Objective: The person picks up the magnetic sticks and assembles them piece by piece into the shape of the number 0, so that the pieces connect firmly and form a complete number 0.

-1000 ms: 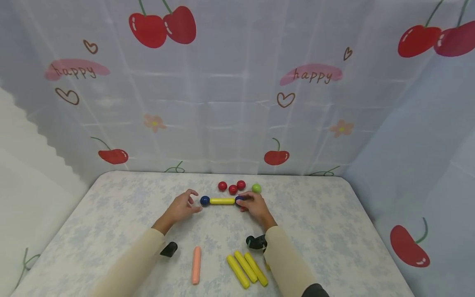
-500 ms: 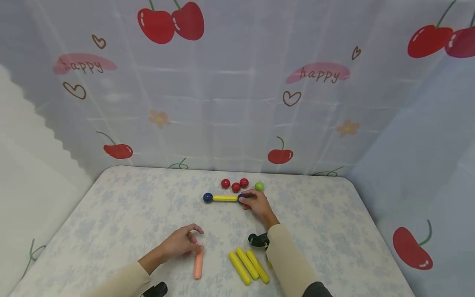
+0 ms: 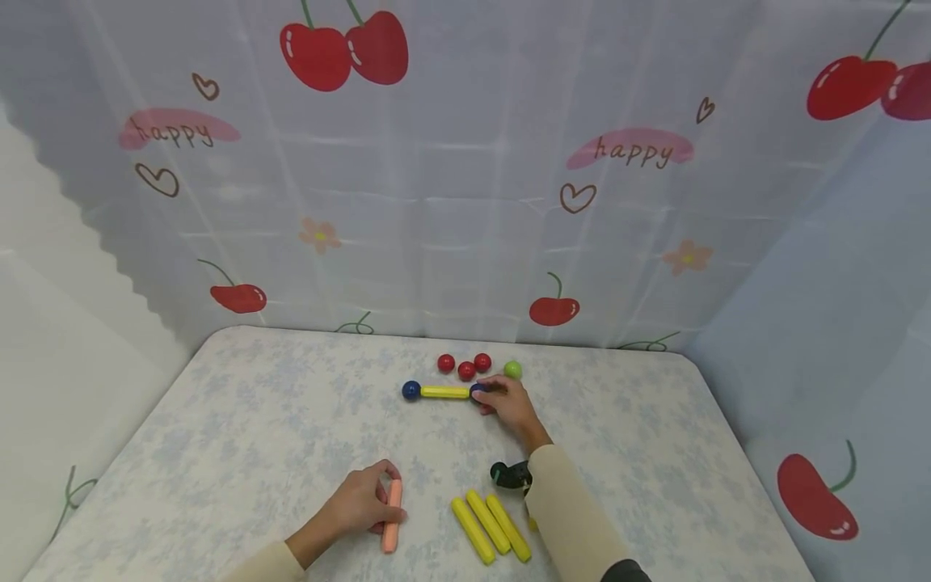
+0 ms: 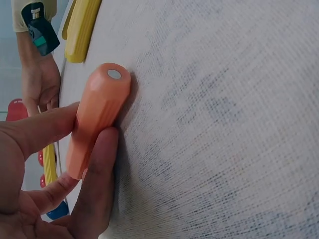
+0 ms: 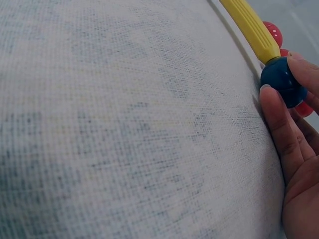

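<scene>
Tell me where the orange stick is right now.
The orange stick is low in the head view, left of centre, pinched in the left hand, with three yellow sticks lying to its right.

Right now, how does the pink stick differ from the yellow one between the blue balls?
The left hand pinches the pink stick; the yellow stick touches a blue ball at each end. The pink stick runs front to back; the yellow stick runs side to side. Both are ridged.
</scene>
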{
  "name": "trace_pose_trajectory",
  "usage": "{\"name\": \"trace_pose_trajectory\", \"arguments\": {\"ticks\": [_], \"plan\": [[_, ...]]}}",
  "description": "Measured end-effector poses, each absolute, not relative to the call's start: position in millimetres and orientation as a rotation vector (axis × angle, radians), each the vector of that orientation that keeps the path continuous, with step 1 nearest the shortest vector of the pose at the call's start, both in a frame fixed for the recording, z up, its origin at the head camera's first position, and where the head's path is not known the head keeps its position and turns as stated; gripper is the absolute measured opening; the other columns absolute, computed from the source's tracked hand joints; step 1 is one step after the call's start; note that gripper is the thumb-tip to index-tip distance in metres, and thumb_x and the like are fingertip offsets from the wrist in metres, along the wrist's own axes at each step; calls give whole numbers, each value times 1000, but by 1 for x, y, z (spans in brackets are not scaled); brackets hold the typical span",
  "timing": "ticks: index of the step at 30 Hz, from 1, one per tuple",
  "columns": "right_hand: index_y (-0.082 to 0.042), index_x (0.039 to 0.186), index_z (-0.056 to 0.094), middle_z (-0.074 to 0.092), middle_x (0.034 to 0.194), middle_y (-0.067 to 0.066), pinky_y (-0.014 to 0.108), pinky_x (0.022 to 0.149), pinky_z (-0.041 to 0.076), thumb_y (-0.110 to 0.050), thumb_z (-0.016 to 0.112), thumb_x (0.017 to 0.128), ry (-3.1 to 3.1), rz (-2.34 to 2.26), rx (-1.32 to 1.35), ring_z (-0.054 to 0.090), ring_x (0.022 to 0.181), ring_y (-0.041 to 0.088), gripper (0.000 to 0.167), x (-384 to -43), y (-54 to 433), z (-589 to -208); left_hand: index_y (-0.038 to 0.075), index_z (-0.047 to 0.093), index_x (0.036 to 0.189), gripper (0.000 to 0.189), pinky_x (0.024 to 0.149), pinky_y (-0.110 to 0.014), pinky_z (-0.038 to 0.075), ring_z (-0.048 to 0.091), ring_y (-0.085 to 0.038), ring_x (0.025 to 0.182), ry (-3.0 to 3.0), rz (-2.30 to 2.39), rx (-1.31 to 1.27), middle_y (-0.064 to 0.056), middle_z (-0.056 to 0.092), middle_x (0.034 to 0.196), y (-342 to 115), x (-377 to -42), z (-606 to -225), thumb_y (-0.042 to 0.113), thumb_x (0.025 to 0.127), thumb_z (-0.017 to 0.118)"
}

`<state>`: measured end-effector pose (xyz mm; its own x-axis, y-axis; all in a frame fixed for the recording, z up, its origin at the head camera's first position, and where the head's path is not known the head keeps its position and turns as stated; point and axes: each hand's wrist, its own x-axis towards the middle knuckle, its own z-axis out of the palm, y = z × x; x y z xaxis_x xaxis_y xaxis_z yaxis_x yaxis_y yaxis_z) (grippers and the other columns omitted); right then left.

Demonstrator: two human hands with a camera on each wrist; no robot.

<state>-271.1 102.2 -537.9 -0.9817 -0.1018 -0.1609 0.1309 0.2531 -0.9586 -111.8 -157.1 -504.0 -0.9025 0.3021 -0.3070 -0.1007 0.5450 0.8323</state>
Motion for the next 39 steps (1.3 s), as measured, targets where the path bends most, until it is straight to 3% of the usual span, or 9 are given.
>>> {"name": "trace_pose_trajectory", "arguments": {"ticks": [9,16,21,30,39], "plan": [[-3,112,67,63,110,14,31,70,55,-10,71,88,2301,-1823,31,64,71,17,26,-271,103,-540,5,60,114,40,49,-31,49,59,-16,51,2303,1329,66,-7,57,74,-164,-120,-504,4,77,75],[-1,112,67,63,109,13,30,70,55,-10,71,88,2307,-1841,19,63,70,15,25,-270,104,-538,2,56,126,47,60,-37,53,63,-20,71,2238,1433,-56,-10,59,92,-165,-136,-497,6,81,71],[-2,112,67,63,112,14,30,70,55,-10,70,88,2295,-1834,44,63,70,16,26,-269,103,-536,0,56,126,47,64,-36,54,64,-18,79,2286,1449,-194,-9,63,101,-162,-151,-497,7,83,73],[-2,113,66,62,112,15,30,71,55,-11,71,88,2286,-1839,36,63,71,16,27,-271,103,-539,-5,61,120,38,64,-32,53,64,-15,75,2325,1621,-352,-9,66,95,-162,-177,-498,10,86,71],[-2,112,66,62,110,14,31,69,55,-10,71,88,2303,-1824,54,63,73,17,27,-270,100,-538,-2,63,119,38,63,-30,53,63,-14,74,2328,1607,-432,-8,68,97,-161,-200,-505,14,85,71]]}}
